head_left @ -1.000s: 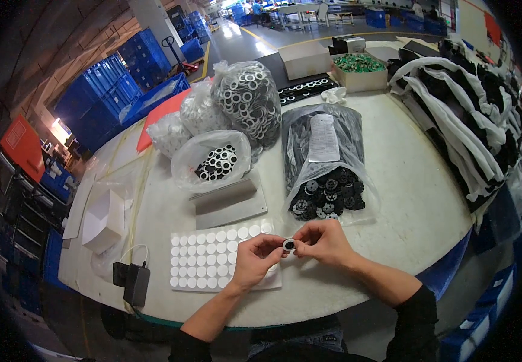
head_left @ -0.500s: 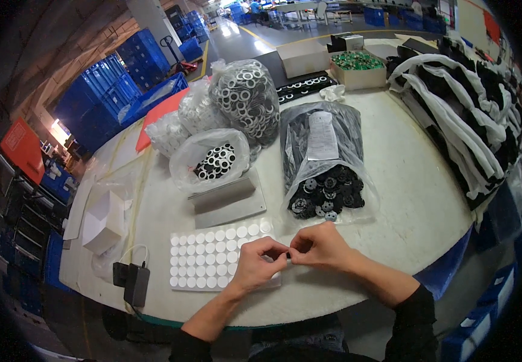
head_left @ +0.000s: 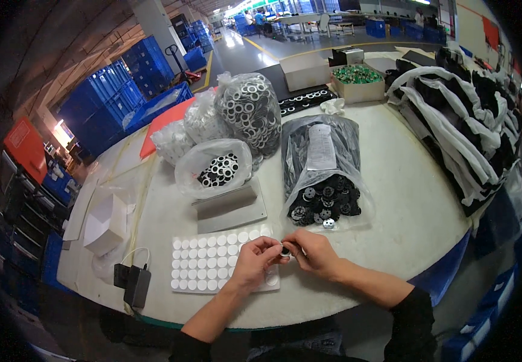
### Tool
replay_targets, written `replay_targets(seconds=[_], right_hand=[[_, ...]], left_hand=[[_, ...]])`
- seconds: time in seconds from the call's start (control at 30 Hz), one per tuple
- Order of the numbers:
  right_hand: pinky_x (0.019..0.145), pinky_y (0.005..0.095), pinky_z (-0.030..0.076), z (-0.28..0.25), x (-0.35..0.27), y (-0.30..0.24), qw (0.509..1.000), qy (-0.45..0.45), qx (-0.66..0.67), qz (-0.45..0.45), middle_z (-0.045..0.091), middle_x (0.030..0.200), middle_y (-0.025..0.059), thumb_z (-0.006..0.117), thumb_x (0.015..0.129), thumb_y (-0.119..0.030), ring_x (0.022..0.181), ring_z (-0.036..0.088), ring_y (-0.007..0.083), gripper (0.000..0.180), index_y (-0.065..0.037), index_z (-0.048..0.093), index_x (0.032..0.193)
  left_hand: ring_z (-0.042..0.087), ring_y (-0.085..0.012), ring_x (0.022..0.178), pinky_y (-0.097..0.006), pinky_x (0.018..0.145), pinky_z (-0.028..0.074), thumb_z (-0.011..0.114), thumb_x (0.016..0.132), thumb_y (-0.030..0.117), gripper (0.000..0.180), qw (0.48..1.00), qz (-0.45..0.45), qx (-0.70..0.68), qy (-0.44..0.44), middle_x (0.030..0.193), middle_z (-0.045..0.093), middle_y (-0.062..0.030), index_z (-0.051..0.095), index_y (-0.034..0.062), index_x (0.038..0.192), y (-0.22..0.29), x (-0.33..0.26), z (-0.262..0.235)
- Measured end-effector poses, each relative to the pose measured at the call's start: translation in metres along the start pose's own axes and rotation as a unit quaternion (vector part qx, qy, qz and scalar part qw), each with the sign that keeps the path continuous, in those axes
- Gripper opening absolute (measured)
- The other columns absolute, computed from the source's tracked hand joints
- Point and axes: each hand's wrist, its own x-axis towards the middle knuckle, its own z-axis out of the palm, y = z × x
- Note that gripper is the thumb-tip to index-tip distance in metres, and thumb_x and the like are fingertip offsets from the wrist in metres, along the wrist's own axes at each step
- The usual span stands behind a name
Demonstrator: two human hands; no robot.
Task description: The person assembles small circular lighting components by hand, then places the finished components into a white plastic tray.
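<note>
A small black round part (head_left: 285,250) with a pale rim is pinched between the fingertips of my left hand (head_left: 256,260) and my right hand (head_left: 316,253). Both hands meet over the right edge of a sheet of round white stickers (head_left: 208,262), and my left hand covers part of it. Beyond my right hand lies an open plastic bag of black round parts (head_left: 327,199), a paper slip on top. A grey metal bracket (head_left: 229,211) sits behind the sticker sheet. Behind that is an open bag of black-and-white rings (head_left: 220,170).
Tied bags of rings (head_left: 250,111) stand farther back, near a box of green pieces (head_left: 357,78). Black and white fabric-like material (head_left: 454,120) is heaped at right. An empty white box (head_left: 105,226) and a black power adapter (head_left: 136,286) lie at left.
My hands have tilted the small part, so its round black face and pale rim now show. The whole scene sits slightly lower in the picture.
</note>
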Motion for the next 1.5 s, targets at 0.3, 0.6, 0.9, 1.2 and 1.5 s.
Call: replay_targets(seconds=[0.3,0.6,0.9,1.2,1.5], right_hand=[[0.061,0.0313,0.047,-0.005,0.001,0.003,0.997,-0.021,0.072,0.0,0.058,0.079,0.0115,0.061,0.08,0.001,0.072,0.06,0.0239,0.02,-0.003,0.06,0.1],[0.066,0.041,0.047,-0.049,0.025,0.025,0.97,0.017,-0.234,0.069,0.057,0.086,0.0176,0.063,0.078,-0.006,0.078,0.057,0.0345,0.018,-0.002,0.056,0.093],[0.069,0.0443,0.046,-0.083,0.019,0.054,0.892,0.034,-0.422,0.161,0.06,0.076,0.0154,0.068,0.073,-0.012,0.078,0.058,0.0341,0.017,-0.002,0.057,0.079],[0.067,0.0462,0.047,-0.093,0.009,0.042,0.898,0.022,-0.409,0.157,0.058,0.076,0.0178,0.067,0.075,-0.014,0.072,0.058,0.0377,0.018,-0.003,0.06,0.087],[0.055,0.0349,0.048,-0.054,0.018,0.019,0.958,0.114,-0.259,0.04,0.061,0.07,0.0089,0.07,0.074,-0.011,0.061,0.061,0.0254,0.01,-0.005,0.069,0.083]], left_hand=[[0.063,-0.0164,0.077,-0.031,0.077,0.055,0.06,0.086,0.001,0.008,0.998,0.016,-0.064,-0.009,0.087,0.062,-0.0077,0.058,-0.002,0.093,0.003,-0.004,0.004],[0.054,-0.0072,0.07,-0.02,0.065,0.044,0.066,0.078,0.002,0.015,0.988,0.103,0.073,0.094,0.077,0.06,-0.0006,0.061,0.0005,0.092,0.026,-0.013,-0.008],[0.056,-0.0129,0.063,-0.028,0.059,0.045,0.067,0.078,0.014,0.017,0.879,0.201,0.386,0.197,0.074,0.062,-0.0054,0.063,0.0001,0.087,0.159,0.118,-0.091],[0.06,-0.0256,0.07,-0.035,0.063,0.049,0.067,0.075,0.015,0.014,0.788,0.235,0.569,0.004,0.079,0.064,-0.012,0.066,0.0016,0.08,0.097,0.058,-0.053],[0.059,-0.0301,0.084,-0.041,0.07,0.051,0.064,0.075,0.016,0.013,0.625,0.178,0.76,0.03,0.083,0.059,-0.0128,0.064,0.0027,0.076,0.043,0.017,-0.025]])
